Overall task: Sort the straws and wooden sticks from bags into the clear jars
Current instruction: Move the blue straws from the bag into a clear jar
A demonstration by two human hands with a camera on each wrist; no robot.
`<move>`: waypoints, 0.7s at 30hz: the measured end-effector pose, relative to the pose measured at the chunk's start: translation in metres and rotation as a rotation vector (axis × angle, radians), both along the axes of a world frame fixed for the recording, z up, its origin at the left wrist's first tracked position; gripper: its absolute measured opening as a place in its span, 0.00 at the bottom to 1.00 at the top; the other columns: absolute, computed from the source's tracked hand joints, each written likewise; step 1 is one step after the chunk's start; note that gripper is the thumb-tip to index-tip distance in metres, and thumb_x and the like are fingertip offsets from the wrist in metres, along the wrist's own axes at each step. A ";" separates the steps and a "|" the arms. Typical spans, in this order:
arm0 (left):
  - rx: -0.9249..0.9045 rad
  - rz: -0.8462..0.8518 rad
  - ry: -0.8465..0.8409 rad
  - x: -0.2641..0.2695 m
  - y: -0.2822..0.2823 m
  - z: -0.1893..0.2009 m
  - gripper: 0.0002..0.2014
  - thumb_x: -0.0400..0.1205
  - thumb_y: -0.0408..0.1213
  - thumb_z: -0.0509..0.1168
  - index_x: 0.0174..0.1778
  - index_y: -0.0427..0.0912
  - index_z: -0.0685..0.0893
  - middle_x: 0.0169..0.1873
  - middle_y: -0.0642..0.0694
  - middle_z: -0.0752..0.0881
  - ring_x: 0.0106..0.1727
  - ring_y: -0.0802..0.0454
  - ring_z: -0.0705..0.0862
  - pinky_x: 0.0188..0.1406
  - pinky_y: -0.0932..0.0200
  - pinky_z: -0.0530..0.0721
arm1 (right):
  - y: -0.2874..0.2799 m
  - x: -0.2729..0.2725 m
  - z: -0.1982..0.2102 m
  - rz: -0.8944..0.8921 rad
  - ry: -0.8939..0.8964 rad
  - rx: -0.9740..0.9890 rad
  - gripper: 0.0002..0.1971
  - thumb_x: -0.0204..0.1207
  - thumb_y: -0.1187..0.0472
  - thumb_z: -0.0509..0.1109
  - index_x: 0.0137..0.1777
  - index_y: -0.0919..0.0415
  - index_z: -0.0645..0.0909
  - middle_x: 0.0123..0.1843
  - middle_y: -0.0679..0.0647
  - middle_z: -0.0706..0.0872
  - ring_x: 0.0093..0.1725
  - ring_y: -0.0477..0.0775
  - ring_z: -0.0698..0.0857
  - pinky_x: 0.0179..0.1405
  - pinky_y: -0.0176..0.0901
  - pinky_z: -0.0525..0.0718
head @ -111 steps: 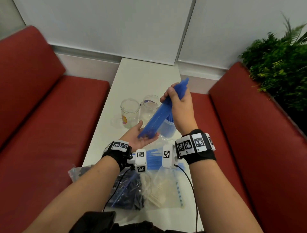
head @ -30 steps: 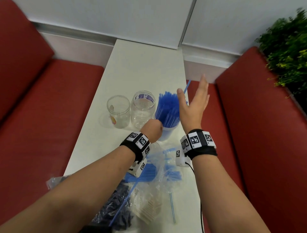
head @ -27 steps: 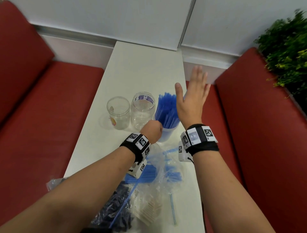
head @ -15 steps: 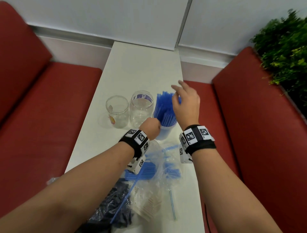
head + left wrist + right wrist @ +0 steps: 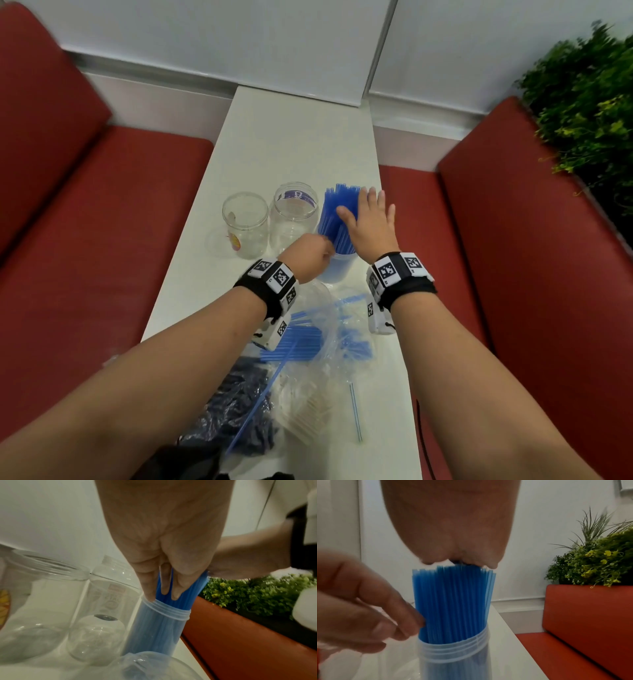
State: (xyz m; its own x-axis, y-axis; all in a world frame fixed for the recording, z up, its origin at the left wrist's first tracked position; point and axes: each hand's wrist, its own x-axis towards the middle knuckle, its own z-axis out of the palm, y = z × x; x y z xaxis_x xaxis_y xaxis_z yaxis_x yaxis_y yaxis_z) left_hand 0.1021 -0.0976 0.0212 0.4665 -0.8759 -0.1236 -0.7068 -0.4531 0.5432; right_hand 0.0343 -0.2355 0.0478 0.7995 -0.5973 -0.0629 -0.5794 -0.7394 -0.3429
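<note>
Setting: white narrow table (image 5: 294,144) between two red padded benches (image 5: 102,212), a leafy green plant (image 5: 589,102) at the right.
Task's thing: bundle of thin blue plastic straws (image 5: 453,601) stands upright in the rightmost clear plastic jar (image 5: 453,660), near the table's right edge, its tops well above the threaded rim.
Right hand: right hand (image 5: 371,224) lies flat on the straw tops, fingers straight, holding nothing.
Left hand: left hand (image 5: 305,258) has its fingers (image 5: 163,582) curled against the side of the bundle just above the rim, steadying it.
Doing it well: press straight down with the flat palm, in light taps, so the tips level out; keep the left fingers snug, since the tall jar looks easy to tip toward the edge.
Other jars: two clear empty jars (image 5: 270,219) stand just to the left, the nearer one close beside the filled jar.
Still to sort: clear plastic bags (image 5: 301,377) of blue straws, dark straws and pale wooden sticks (image 5: 305,411) lie nearest the person; one loose straw (image 5: 355,411) lies beside them.
</note>
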 end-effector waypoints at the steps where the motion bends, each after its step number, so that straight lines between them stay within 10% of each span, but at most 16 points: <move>1: -0.060 0.047 0.013 0.001 0.006 0.001 0.13 0.85 0.30 0.58 0.51 0.31 0.89 0.49 0.38 0.88 0.52 0.42 0.85 0.54 0.51 0.80 | 0.003 -0.003 0.002 -0.017 -0.117 -0.016 0.34 0.91 0.43 0.51 0.90 0.62 0.52 0.91 0.61 0.54 0.90 0.61 0.46 0.88 0.62 0.40; 5: 0.101 0.212 0.081 0.011 0.044 0.002 0.21 0.86 0.47 0.63 0.33 0.36 0.87 0.27 0.43 0.86 0.30 0.49 0.84 0.32 0.56 0.79 | 0.040 -0.012 0.007 0.122 -0.648 -0.035 0.18 0.83 0.63 0.59 0.68 0.61 0.83 0.63 0.57 0.87 0.64 0.59 0.82 0.68 0.54 0.77; 8: 0.574 0.043 0.116 -0.007 0.072 -0.011 0.27 0.82 0.58 0.65 0.23 0.43 0.84 0.12 0.51 0.80 0.15 0.59 0.79 0.24 0.62 0.73 | 0.079 -0.015 -0.013 0.357 -0.206 0.280 0.15 0.81 0.68 0.59 0.58 0.60 0.86 0.50 0.55 0.89 0.50 0.56 0.85 0.53 0.49 0.83; 10: 0.725 -0.029 0.109 -0.030 0.086 -0.030 0.26 0.77 0.65 0.67 0.29 0.43 0.85 0.21 0.48 0.87 0.27 0.55 0.85 0.30 0.62 0.77 | 0.100 -0.018 -0.040 0.452 0.157 0.323 0.17 0.82 0.70 0.60 0.67 0.59 0.83 0.58 0.59 0.89 0.57 0.59 0.86 0.59 0.49 0.82; 14: 0.797 -0.083 0.074 -0.070 0.107 -0.068 0.31 0.80 0.57 0.69 0.71 0.36 0.79 0.65 0.38 0.84 0.64 0.42 0.84 0.56 0.52 0.81 | 0.128 -0.028 -0.094 0.541 0.492 0.313 0.30 0.82 0.68 0.70 0.83 0.61 0.67 0.79 0.64 0.76 0.77 0.64 0.76 0.75 0.53 0.74; 17: 0.791 -0.078 0.058 -0.077 0.121 -0.075 0.16 0.86 0.38 0.61 0.67 0.35 0.83 0.64 0.37 0.85 0.63 0.40 0.84 0.60 0.49 0.82 | 0.139 -0.033 -0.123 0.628 0.577 0.187 0.45 0.77 0.63 0.78 0.88 0.63 0.56 0.85 0.65 0.66 0.81 0.67 0.70 0.80 0.57 0.70; 21: 0.780 -0.008 0.114 -0.058 0.135 -0.055 0.16 0.86 0.42 0.62 0.63 0.35 0.84 0.61 0.40 0.87 0.62 0.42 0.85 0.61 0.52 0.82 | 0.145 -0.044 -0.148 0.628 0.547 0.032 0.47 0.74 0.62 0.81 0.88 0.61 0.56 0.82 0.63 0.66 0.79 0.69 0.71 0.77 0.61 0.73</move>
State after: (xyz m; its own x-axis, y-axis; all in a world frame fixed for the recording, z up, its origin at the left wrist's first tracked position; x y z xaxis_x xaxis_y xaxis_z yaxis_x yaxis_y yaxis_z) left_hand 0.0443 0.0373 -0.0339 0.4079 -0.5201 -0.7504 -0.6710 -0.7281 0.1399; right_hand -0.0095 -0.0907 -0.1000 0.8353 -0.0418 -0.5483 -0.1532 -0.9753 -0.1589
